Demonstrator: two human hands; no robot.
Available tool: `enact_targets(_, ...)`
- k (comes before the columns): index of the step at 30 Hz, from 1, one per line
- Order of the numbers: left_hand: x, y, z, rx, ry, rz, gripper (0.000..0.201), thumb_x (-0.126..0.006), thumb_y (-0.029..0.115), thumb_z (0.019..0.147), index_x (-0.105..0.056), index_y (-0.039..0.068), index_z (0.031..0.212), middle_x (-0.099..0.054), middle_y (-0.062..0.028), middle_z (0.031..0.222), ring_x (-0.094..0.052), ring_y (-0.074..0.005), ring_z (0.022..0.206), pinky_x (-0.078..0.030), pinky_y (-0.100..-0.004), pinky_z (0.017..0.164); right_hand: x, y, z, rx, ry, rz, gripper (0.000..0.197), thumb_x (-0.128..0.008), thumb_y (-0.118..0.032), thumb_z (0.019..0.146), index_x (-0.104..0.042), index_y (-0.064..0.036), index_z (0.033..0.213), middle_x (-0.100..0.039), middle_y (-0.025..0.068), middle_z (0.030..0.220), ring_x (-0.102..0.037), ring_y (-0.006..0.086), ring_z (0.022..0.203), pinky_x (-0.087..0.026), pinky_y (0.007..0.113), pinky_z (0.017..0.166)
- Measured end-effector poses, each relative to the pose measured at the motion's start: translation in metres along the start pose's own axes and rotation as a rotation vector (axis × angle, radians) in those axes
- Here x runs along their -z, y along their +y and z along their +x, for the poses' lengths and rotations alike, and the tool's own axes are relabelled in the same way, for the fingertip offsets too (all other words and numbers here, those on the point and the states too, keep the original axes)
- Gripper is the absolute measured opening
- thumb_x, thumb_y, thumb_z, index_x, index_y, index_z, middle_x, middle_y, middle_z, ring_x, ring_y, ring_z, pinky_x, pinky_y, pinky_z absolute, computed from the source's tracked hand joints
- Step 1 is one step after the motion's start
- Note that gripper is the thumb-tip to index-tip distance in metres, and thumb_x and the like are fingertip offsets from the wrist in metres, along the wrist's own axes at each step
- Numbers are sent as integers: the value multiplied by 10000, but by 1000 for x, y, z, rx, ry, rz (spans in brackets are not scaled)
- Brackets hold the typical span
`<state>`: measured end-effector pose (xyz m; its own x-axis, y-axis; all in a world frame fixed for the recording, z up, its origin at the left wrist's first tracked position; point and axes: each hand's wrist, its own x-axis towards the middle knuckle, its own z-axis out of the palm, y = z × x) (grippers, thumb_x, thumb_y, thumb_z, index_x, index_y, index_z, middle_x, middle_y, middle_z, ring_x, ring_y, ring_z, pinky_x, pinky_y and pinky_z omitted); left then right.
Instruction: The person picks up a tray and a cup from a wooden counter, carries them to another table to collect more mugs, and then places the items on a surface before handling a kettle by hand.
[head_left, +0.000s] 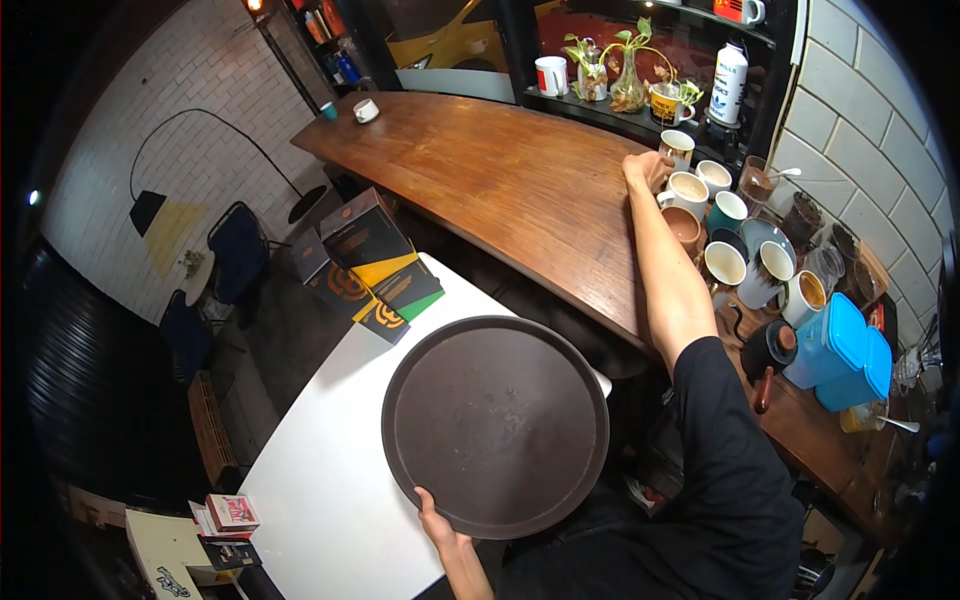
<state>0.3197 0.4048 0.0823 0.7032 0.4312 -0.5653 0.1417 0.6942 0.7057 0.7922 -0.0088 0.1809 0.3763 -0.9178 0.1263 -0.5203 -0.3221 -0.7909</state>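
Note:
My left hand (438,519) grips the near-left rim of a round dark brown serving tray (500,425), its thumb over the edge. The tray's face is bare, and it covers part of a white table. My right arm reaches forward over the wooden counter. At its far right end, my right hand (649,171) has its fingers curled against the left side of a white mug (677,147) with brown marks; the handle is hidden. Just nearer stand a cream mug (688,186), a white cup (713,177), a brown cup (683,228) and a teal cup (729,210).
More used mugs, glasses, a black gooseneck kettle (769,347) and blue-lidded containers (838,340) crowd the counter's right side. Dark boxes (367,240) stand on the white table (330,480). A shelf (600,105) holds plants and mugs. Two cups sit at the wooden counter's (480,160) far left.

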Motion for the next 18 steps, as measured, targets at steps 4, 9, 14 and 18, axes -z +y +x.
enact_targets(4,2,1,0,-26,-14,6,586,-482,424,943,-418,-49,1283,-515,-184,1252,-530,-315,1115,-450,-420,935,22,-21,-19,-8,-165,39,856,-659,-161,728,-135,201,1301,-285,369,1324,-446,453,1189,-416,516,956)
enact_targets(9,-11,3,-5,-25,-12,25,589,-470,429,947,-413,-46,1291,-508,-185,1263,-524,-317,1126,-447,-418,947,29,-29,-27,263,-146,41,793,-588,-166,743,-174,236,1287,-365,408,1259,-452,422,1198,-421,484,953)
enact_targets(14,-6,3,-11,-56,24,11,591,-470,430,947,-414,-46,1293,-511,-182,1261,-524,-311,1128,-443,-413,952,57,-37,-73,590,-874,206,379,-572,-162,855,-531,140,1082,-618,203,914,-642,210,786,-535,331,678)
enact_targets(18,8,1,-24,-100,53,-72,586,-471,434,945,-424,-44,1282,-515,-181,1255,-526,-308,1126,-445,-411,949,88,-30,-144,959,-1371,274,310,-545,-226,900,-631,38,1037,-670,146,856,-644,167,702,-522,311,647)
